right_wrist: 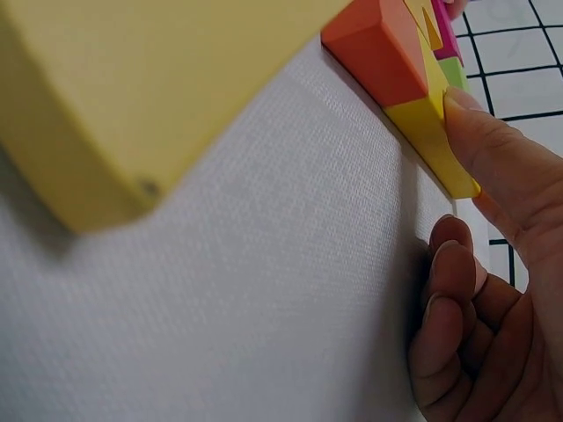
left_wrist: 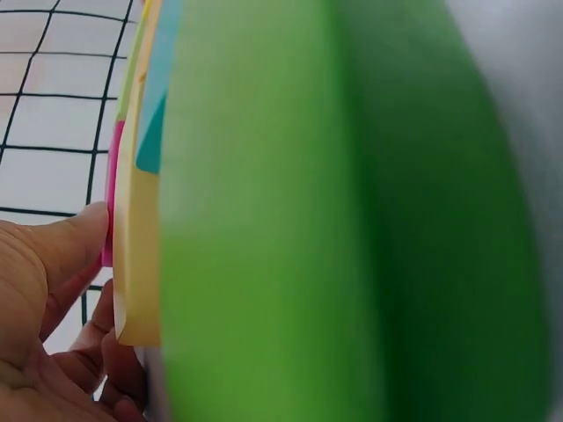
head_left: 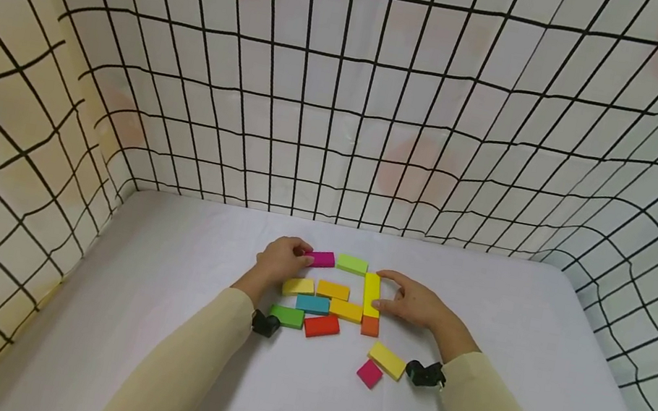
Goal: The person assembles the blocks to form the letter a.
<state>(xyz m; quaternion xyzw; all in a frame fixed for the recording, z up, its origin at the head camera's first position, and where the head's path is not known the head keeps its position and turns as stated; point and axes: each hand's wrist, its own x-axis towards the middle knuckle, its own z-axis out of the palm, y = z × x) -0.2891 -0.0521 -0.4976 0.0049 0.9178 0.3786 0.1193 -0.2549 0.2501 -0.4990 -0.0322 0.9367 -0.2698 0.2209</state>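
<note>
My left hand [head_left: 282, 258] holds the left end of a magenta block [head_left: 322, 259] at the back of the group, with the thumb against it in the left wrist view. To its right lies a lime green block [head_left: 352, 264]. On the right side, my right hand [head_left: 415, 302] pinches a long yellow block [head_left: 372, 294], thumb near its front end and index finger by its far end. An orange-red block [head_left: 370, 326] touches the yellow block's front end. Inside this outline are a pale yellow block [head_left: 297, 287], two amber blocks [head_left: 332, 290] and a teal block [head_left: 313, 304].
A green block [head_left: 287, 316] and a red block [head_left: 321, 326] lie along the front. Nearer me are a loose yellow block [head_left: 387, 360] and a small crimson block [head_left: 369, 373]. Black wire mesh [head_left: 342, 56] stands around the white table [head_left: 294, 405].
</note>
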